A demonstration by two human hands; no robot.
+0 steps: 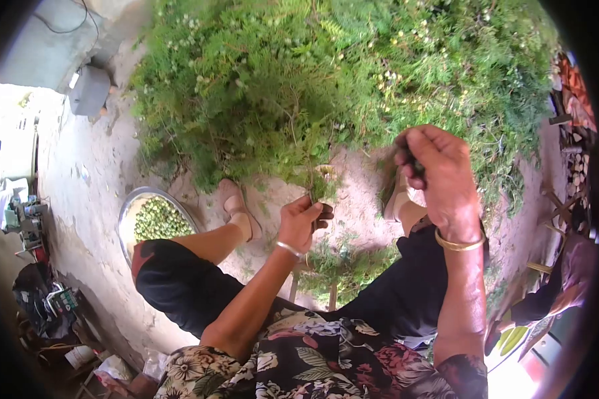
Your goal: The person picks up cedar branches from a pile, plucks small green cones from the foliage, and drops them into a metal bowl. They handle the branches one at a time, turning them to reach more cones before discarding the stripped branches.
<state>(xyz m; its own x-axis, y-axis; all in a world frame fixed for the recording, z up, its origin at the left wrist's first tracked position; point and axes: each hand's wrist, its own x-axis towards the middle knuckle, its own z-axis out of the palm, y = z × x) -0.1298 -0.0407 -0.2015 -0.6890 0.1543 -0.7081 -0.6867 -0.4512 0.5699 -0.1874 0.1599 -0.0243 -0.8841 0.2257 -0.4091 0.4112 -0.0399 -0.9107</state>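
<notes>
My left hand [301, 225], with a silver bangle at the wrist, is closed in a pinch on the stem of a leafy green sprig [313, 176] in front of me. Raised at the right is my right hand [440, 169], with a gold-coloured bangle; its dark-stained fingers are curled together, and whatever they hold, if anything, is hidden. Beyond both hands spreads a large heap of cut evergreen branches [246, 86] dotted with small pale green cones or berries. By my left knee, a metal basin [126, 199] holds many small green cones or berries [158, 219].
Loose sprigs [343, 272] lie on the dusty floor [100, 199] between my legs. A grey box-like object [90, 91] stands by the wall at upper left. Dark bags and clutter [43, 299] line the left side. Another person's sleeve [572, 266] shows at far right, near stacked wood [577, 169].
</notes>
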